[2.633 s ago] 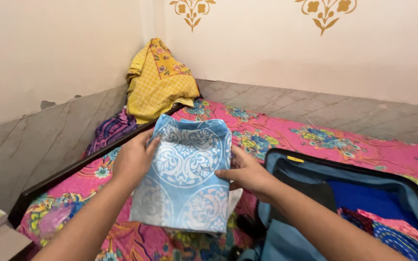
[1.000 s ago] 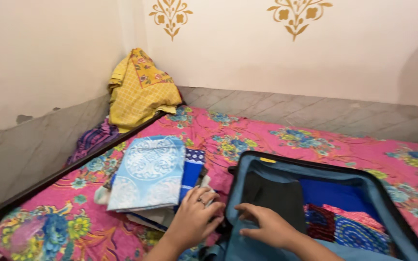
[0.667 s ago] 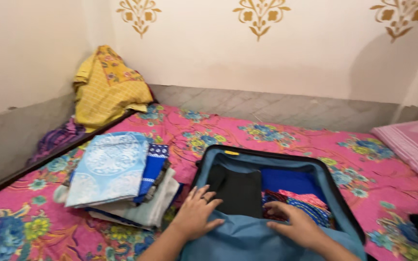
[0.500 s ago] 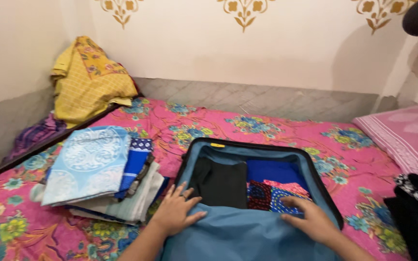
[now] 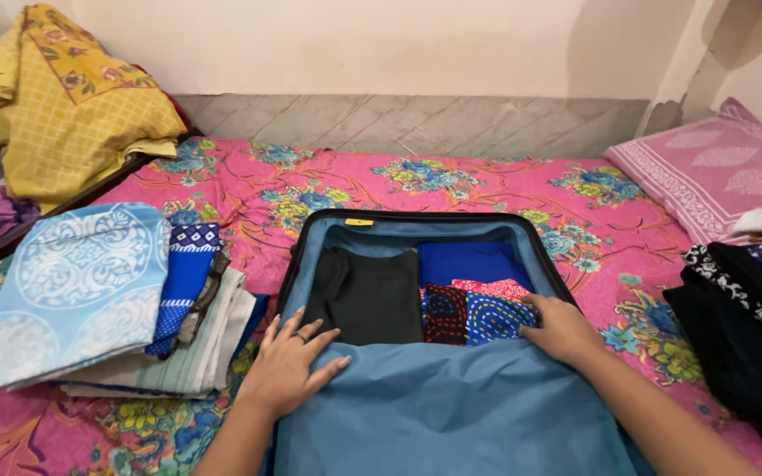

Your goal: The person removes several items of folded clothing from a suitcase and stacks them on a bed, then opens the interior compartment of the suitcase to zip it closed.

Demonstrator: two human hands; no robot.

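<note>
Now suitcase lies under both hands

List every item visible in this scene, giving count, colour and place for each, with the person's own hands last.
suitcase: one, blue lining, black rim, open on bed
black garment: one, suitcase left half
blue clothes: several, plain and patterned, suitcase right half
folded stack: one, pale blue patterned piece on top, left of suitcase
yellow cloth: one, heaped at far left
bedsheet: one, pink floral
pink pillow: one, far right
dark clothes pile: one, right edge
left hand: flat on blue flap
right hand: on patterned clothes
</note>
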